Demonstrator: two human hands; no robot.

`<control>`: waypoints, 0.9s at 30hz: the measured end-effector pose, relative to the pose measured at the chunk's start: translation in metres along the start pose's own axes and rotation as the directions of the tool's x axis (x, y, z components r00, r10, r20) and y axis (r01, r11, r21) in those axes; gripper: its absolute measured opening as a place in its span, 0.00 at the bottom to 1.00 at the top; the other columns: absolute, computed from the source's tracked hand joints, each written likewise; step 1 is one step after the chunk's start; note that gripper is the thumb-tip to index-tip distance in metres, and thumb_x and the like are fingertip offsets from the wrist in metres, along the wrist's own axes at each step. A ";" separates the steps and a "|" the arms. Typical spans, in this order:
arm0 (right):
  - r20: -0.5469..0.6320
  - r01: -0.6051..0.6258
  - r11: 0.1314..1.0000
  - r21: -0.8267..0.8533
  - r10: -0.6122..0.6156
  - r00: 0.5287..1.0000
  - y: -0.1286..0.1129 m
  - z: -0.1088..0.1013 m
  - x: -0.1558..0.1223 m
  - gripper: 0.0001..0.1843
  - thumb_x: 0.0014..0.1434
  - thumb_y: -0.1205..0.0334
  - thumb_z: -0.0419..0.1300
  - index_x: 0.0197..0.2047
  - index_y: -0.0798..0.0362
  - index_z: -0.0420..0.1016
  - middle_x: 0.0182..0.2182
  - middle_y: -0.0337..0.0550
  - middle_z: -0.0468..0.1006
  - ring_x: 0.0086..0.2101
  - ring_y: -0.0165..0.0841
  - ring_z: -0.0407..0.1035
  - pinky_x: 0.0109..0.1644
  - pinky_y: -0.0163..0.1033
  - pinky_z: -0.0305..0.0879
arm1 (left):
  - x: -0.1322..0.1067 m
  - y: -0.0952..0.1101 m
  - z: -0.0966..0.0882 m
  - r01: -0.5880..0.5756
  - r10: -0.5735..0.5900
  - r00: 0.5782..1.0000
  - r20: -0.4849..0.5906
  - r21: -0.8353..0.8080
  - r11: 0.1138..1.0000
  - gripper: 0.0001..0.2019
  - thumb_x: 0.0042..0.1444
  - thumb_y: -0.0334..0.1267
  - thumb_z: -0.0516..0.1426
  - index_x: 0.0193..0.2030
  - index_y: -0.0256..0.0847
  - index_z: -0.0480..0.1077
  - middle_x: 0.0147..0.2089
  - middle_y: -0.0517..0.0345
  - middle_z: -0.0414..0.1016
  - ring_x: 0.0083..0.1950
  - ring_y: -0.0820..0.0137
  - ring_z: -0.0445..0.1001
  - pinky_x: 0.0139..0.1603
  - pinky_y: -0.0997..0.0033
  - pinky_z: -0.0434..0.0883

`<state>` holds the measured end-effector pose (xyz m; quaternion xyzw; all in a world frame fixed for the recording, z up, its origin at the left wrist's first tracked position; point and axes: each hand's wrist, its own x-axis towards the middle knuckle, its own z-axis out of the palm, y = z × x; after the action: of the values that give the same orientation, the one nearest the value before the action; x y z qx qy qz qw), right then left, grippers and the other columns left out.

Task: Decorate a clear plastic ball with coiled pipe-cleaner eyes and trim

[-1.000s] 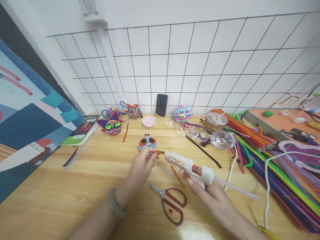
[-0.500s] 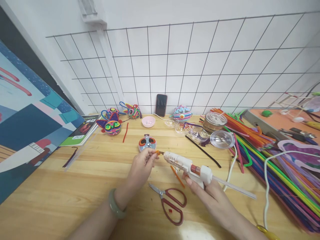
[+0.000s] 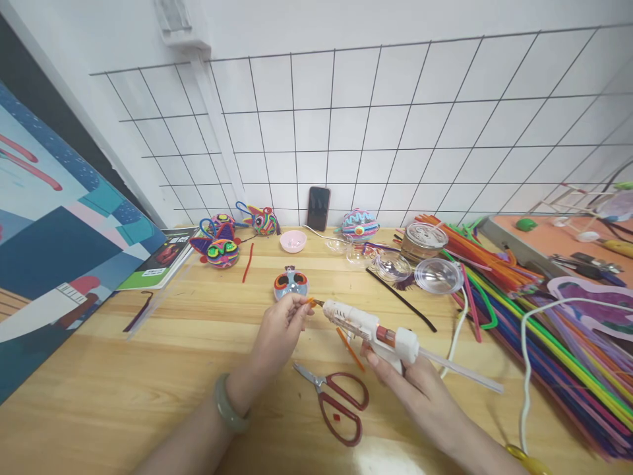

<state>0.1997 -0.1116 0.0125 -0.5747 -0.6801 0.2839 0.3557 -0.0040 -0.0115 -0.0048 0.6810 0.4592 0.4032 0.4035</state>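
Note:
Between its thumb and fingers, my left hand (image 3: 284, 323) pinches a small orange piece (image 3: 311, 301), perhaps a bit of pipe cleaner. My right hand (image 3: 410, 382) is wrapped round the handle of a white hot glue gun (image 3: 356, 320), a clear glue stick (image 3: 465, 371) poking from its back. The gun's nozzle meets or nearly meets the orange piece. Just beyond my left hand sits a clear ball (image 3: 291, 288) with two orange-and-black eyes. Below the gun lie red-handled scissors (image 3: 341, 402) and an orange pipe cleaner (image 3: 351, 349).
Bundled pipe cleaners (image 3: 544, 356) cover the right side, with a white cord (image 3: 526, 369) over them. Clear plastic half-shells (image 3: 393, 266) and a tape roll (image 3: 424, 243) stand behind the gun. Decorated balls (image 3: 222, 252), a pink bowl (image 3: 293, 241) and a phone (image 3: 318, 208) line the back.

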 end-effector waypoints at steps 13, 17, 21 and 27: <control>-0.010 0.005 1.000 -0.012 -0.005 1.000 0.000 0.000 0.000 0.21 0.63 0.49 0.48 0.50 0.53 0.71 0.42 0.48 0.76 0.45 0.41 0.69 0.54 0.45 0.62 | -0.001 0.001 0.000 0.010 -0.010 1.000 0.010 0.001 1.000 0.09 0.58 0.42 0.51 0.38 0.40 0.66 0.34 0.56 0.76 0.28 0.74 0.70 0.30 0.75 0.67; -0.015 0.009 1.000 -0.030 -0.009 1.000 0.001 0.001 -0.001 0.21 0.63 0.49 0.48 0.49 0.52 0.72 0.41 0.48 0.77 0.43 0.41 0.70 0.53 0.45 0.64 | -0.001 0.004 -0.001 0.013 -0.013 1.000 0.002 0.004 1.000 0.09 0.58 0.42 0.51 0.38 0.40 0.66 0.33 0.57 0.75 0.27 0.74 0.69 0.30 0.75 0.67; -0.015 0.008 0.999 -0.038 -0.009 1.000 0.000 0.000 -0.001 0.20 0.63 0.49 0.48 0.47 0.53 0.72 0.41 0.48 0.77 0.44 0.41 0.69 0.52 0.45 0.64 | -0.001 0.003 -0.001 0.014 -0.014 1.000 0.003 -0.003 1.000 0.09 0.58 0.43 0.51 0.38 0.40 0.67 0.34 0.56 0.75 0.27 0.74 0.69 0.30 0.75 0.67; -0.013 0.007 1.000 -0.026 -0.008 1.000 -0.004 -0.001 0.000 0.19 0.63 0.50 0.47 0.40 0.52 0.73 0.34 0.46 0.77 0.40 0.41 0.70 0.50 0.45 0.66 | -0.001 0.002 -0.001 0.013 -0.013 1.000 -0.008 -0.019 1.000 0.10 0.57 0.43 0.52 0.38 0.40 0.67 0.33 0.55 0.76 0.28 0.73 0.70 0.30 0.74 0.67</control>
<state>0.1977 -0.1128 0.0164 -0.5784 -0.6836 0.2701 0.3538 -0.0043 -0.0131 -0.0028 0.6724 0.4615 0.4077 0.4108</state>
